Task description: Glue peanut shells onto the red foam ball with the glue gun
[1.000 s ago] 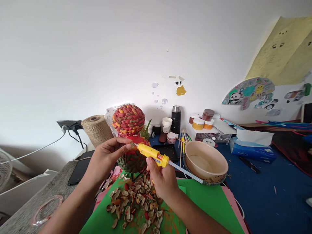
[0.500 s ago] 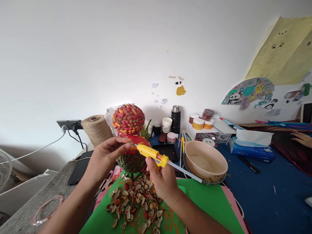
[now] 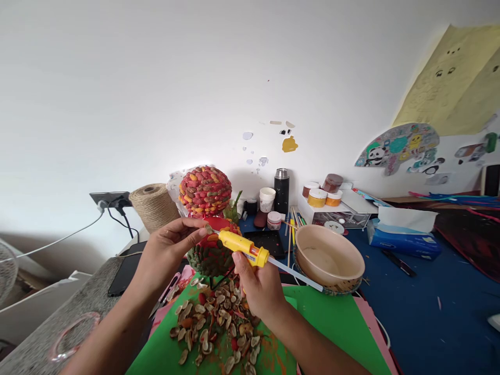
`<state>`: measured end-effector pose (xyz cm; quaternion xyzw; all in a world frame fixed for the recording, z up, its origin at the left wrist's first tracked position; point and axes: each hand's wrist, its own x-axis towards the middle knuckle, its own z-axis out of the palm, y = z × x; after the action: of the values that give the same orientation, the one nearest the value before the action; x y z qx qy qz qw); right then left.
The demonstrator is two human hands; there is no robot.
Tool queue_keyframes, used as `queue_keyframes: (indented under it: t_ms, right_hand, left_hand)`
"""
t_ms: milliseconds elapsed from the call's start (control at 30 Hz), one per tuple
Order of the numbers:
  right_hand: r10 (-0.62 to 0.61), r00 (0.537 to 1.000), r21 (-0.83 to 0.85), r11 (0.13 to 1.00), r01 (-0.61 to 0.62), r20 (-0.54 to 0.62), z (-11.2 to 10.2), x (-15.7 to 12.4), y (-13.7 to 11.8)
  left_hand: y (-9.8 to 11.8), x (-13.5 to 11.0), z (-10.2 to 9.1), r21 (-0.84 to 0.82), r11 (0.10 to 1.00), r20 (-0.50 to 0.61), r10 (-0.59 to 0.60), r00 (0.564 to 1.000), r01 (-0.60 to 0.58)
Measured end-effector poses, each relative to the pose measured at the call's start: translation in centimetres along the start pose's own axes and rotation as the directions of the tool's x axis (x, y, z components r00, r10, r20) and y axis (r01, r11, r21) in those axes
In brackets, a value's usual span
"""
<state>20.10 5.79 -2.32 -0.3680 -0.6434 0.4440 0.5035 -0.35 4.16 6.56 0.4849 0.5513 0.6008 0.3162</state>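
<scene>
My right hand is wrapped round the grip of a yellow glue gun, a clear glue stick poking out of its back end. The nozzle points left at a small peanut shell pinched in the fingertips of my left hand. Just behind both hands stands a rounded craft piece covered in green and red painted shells. Below them a heap of loose peanut shells lies on a green sheet.
A tan bowl sits right of the gun. Behind are a shell-covered ball, a twine spool, a black flask, paint jars, brushes and a tissue box. A phone lies at left.
Both hands hold almost still, with the nozzle at the shell. Another person's hand seen at the far right edge half a second ago is gone from view.
</scene>
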Motion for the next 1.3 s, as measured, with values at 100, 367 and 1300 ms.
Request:
queue_keyframes:
  t_ms: [100, 367, 1300]
  right_hand:
    - [0.0, 1.0, -0.003, 1.0, 0.0, 0.002, -0.06, -0.01, -0.02]
    - [-0.01, 1.0, 0.022, 1.0, 0.01, -0.008, 0.04, 0.0, 0.08]
    - [-0.004, 1.0, 0.059, 0.998, 0.003, 0.005, 0.2, -0.19, -0.19]
  left_hand:
    - [0.04, -0.06, -0.01, -0.004, 1.0, 0.005, 0.001, 1.0, -0.001]
    - [0.0, -0.05, -0.04, -0.003, 1.0, 0.004, 0.012, 1.0, -0.012]
    - [0.14, -0.01, 0.32, 0.014, 1.0, -0.02, 0.005, 1.0, -0.004]
